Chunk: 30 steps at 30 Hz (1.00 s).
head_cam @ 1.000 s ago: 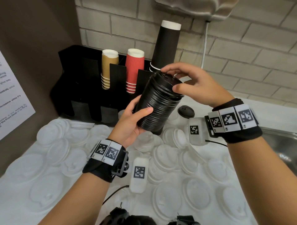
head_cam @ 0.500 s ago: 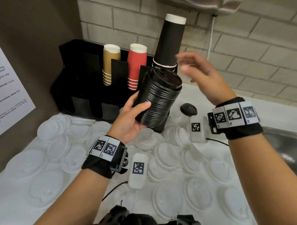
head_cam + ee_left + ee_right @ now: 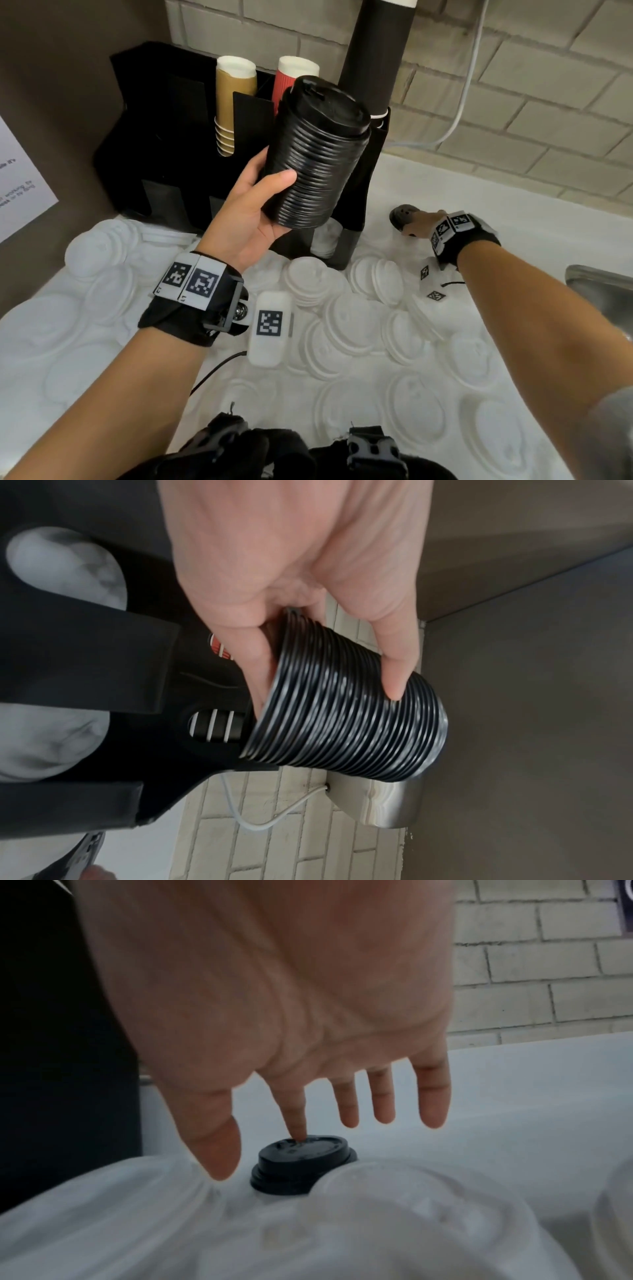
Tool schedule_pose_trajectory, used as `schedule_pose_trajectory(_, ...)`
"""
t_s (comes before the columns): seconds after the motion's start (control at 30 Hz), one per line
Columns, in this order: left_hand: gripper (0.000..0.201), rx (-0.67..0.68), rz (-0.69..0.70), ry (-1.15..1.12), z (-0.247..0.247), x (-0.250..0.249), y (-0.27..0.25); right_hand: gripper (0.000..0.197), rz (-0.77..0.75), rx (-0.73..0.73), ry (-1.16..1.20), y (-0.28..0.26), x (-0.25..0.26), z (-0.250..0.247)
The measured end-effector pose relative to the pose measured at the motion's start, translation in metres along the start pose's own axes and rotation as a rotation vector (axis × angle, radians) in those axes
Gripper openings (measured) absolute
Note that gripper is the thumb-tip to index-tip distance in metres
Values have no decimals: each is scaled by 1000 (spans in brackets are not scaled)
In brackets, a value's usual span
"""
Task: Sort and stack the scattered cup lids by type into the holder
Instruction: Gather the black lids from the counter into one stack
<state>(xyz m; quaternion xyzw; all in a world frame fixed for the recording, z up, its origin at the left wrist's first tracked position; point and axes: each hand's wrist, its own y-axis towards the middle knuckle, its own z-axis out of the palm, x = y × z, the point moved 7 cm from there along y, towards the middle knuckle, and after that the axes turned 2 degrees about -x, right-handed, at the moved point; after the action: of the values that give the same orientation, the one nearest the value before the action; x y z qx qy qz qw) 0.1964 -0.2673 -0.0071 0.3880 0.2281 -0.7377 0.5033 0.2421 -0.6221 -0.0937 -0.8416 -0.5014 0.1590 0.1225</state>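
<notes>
**Black lids: one stack held, one lid touched**

White lids (image 3: 346, 329) lie scattered across the table (image 3: 513, 226). The left hand (image 3: 239, 219) grips a tilted black stack (image 3: 318, 154), thumb and fingers curled round it, in front of the holder (image 3: 137, 144) with its cups (image 3: 234, 102). To the right, the right hand (image 3: 274, 1001) is spread, fingers straight, forefinger touching a lone black lid (image 3: 301, 1164) on the table.
</notes>
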Motion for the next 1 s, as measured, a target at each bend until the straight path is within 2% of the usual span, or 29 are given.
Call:
schedule_pose_trajectory(0.2, 63, -18, 2, 6, -1, 0, 4, 71, 34, -21, -55, 20, 2, 6)
schedule_pose_trajectory(0.3, 62, -19, -1, 12, -3, 3, 3, 65, 23, -47, -58, 22, 7, 6)
schedule_pose_trajectory(0.37, 61, -20, -2, 24, -4, 4, 1, 65, -4, -80, 23, 24, 8, 6)
schedule_pose_trajectory(0.47, 61, -24, 2, 42, -6, 3, 0, 78, -69, -88, 227, 29, 11, 6)
schedule_pose_trajectory(0.57, 62, -44, 8, 48, -7, 0, -1, 81, -91, -13, 216, 33, 17, 7)
schedule_pose_trajectory(0.77, 64, -69, 18, 53, -10, -2, -3, 59, -175, 31, 98, 36, 27, 4)
schedule_pose_trajectory(0.87, 64, -79, 17, 56, -11, -2, -4, 57, -167, 36, -29, 36, 25, 0)
schedule_pose_trajectory(0.93, 64, -87, 21, 54, -13, -2, -3, 58, -133, -27, -72, 35, 22, -7)
schedule_pose_trajectory(1.0, 63, -88, 26, 53, -15, -2, -4, 48, -70, -116, 52, 25, 19, -23)
